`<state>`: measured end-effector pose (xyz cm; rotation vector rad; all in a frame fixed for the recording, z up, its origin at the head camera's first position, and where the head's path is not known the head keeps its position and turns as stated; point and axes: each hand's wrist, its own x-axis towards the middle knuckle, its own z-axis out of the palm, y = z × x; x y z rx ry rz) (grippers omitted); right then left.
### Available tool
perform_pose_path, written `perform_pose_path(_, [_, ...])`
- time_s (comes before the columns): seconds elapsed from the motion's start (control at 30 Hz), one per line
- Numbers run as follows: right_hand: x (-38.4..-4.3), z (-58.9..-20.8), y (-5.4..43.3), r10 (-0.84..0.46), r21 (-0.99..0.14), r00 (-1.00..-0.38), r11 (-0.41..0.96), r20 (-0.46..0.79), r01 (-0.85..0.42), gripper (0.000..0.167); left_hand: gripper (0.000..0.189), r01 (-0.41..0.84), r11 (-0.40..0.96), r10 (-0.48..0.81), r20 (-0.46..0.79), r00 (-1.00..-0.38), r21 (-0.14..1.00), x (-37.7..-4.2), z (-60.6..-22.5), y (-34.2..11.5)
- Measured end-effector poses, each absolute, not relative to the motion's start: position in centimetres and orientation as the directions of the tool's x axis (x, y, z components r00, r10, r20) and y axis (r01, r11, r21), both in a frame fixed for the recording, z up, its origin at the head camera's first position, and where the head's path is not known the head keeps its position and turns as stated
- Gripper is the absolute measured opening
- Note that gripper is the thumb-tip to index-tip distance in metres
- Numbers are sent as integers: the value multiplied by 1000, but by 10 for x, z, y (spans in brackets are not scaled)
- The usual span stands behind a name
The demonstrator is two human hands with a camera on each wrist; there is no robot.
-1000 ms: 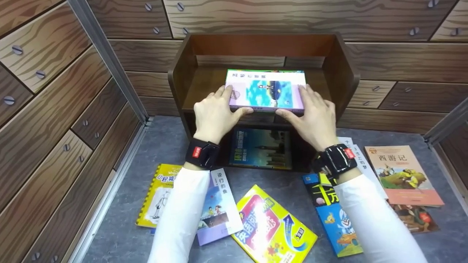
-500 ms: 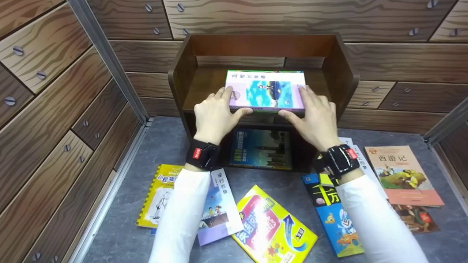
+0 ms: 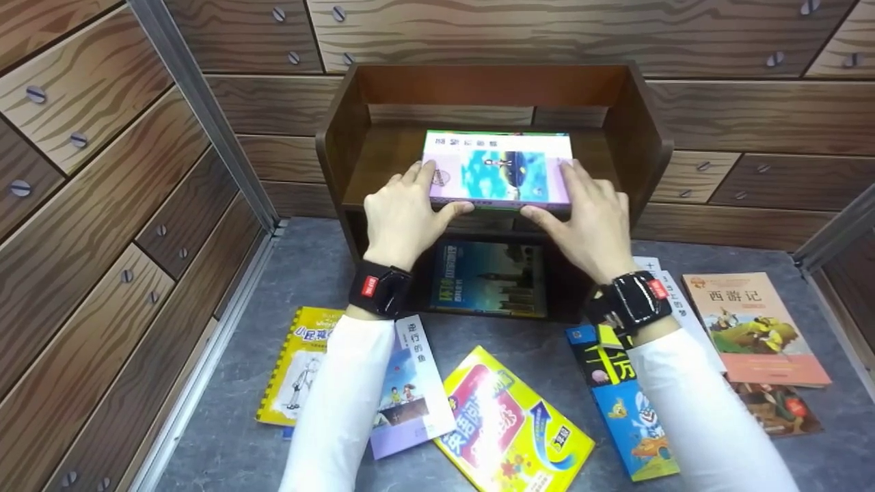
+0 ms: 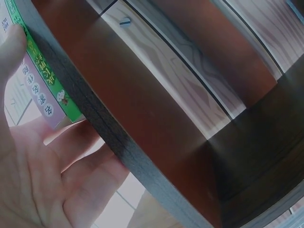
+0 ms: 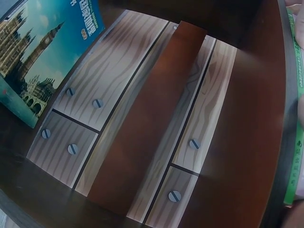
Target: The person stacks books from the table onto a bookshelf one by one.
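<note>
A purple-and-white book (image 3: 499, 171) with a blue whale picture lies flat on the upper shelf of a brown bookshelf (image 3: 355, 167). Beneath it is a green-spined book (image 4: 52, 78), seen in the left wrist view. My left hand (image 3: 403, 212) grips the left end of this pair, thumb along the front spines. At the other end, my right hand (image 3: 591, 222) holds the pair the same way. The right wrist view shows only bits of that hand's fingers at its right edge. A blue book (image 3: 489, 279) with a clock tower lies on the lower shelf.
On the grey floor lie a yellow notebook-like book (image 3: 294, 389), a lilac book (image 3: 413, 389) and a bright yellow workbook (image 3: 513, 424). Right of these are a blue-and-black book (image 3: 632, 410), a white book (image 3: 687, 318) and an orange book (image 3: 755, 328). Wood-patterned walls surround the shelf.
My right thumb has shifted very slightly to the right along the front spines. The books and my left hand stay in about the same place.
</note>
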<state>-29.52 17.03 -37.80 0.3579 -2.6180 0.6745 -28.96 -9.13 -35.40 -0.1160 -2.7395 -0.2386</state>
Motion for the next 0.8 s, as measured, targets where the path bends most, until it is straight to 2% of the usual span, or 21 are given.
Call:
perform_pose_path(0.27, [-292,-384,172,-113,-437,-880,834,462,-336,106,103,122,976,41,401,-915,178,-286,-359,-96])
perform_pose_path(0.4, [-289,-389,176,-102,-452,-865,819,492,-353,111,108,166,956,46,436,-899,240,-281,-368,-99])
perform_pose_path(0.67, [-276,-408,181,-110,-436,-765,766,635,-472,112,118,334,872,87,558,-825,358,-262,-397,-101])
perform_pose_path(0.8, [-269,-415,181,-117,-416,-689,722,715,-553,107,115,427,820,116,621,-776,381,-251,-415,-103])
